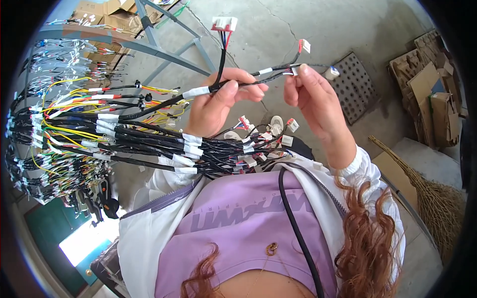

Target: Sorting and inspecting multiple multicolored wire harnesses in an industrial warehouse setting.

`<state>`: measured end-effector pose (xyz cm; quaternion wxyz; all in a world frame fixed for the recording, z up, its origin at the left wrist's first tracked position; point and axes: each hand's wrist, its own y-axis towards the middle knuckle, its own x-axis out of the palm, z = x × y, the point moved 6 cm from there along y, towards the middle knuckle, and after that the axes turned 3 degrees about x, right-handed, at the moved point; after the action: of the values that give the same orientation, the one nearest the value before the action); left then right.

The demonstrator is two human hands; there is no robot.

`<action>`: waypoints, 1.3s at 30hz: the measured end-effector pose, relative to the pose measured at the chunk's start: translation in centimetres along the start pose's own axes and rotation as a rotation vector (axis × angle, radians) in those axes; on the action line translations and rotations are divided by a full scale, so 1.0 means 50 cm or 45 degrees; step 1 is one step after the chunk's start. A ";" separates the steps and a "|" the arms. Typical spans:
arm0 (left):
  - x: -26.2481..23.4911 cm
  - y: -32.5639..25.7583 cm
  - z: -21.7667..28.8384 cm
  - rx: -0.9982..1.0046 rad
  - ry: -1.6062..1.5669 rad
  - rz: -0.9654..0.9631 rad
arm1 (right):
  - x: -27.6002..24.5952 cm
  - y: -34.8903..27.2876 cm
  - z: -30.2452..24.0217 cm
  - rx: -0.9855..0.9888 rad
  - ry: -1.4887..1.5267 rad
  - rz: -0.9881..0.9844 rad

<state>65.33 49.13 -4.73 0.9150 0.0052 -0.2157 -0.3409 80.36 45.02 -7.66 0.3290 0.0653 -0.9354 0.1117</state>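
- Held up before the chest, one black wire harness (238,82) spans both hands, its white connector (224,23) sticking up.
- Left hand (216,102) closed around its taped stem; right hand (310,97) pinching a branch tip.
- Many bundled harnesses (124,134) lie piled below, apparently done.
- Broom (422,184) leans by the cardboard (430,99).

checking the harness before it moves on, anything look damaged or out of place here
Nothing stands out. The wire harness held between the left hand and right hand looks intact, with its white connector attached. The bundled harnesses lie grouped on the rack.
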 end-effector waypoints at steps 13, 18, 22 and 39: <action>0.010 -0.004 0.010 0.038 -0.007 0.028 | 0.063 -0.016 0.019 -0.085 0.502 -0.533; 0.012 -0.010 0.009 0.063 -0.029 0.011 | 0.072 -0.019 0.018 -0.079 0.537 -0.542; 0.012 -0.012 0.009 0.070 -0.046 0.011 | 0.074 -0.022 0.016 -0.089 0.546 -0.532; 0.002 -0.036 0.005 0.029 -0.133 0.056 | 0.066 -0.022 0.021 -0.080 0.542 -0.464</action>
<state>64.16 47.72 -4.75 0.9096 -0.0068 -0.2671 -0.3182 77.40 43.52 -6.20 0.5346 0.1973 -0.8211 0.0328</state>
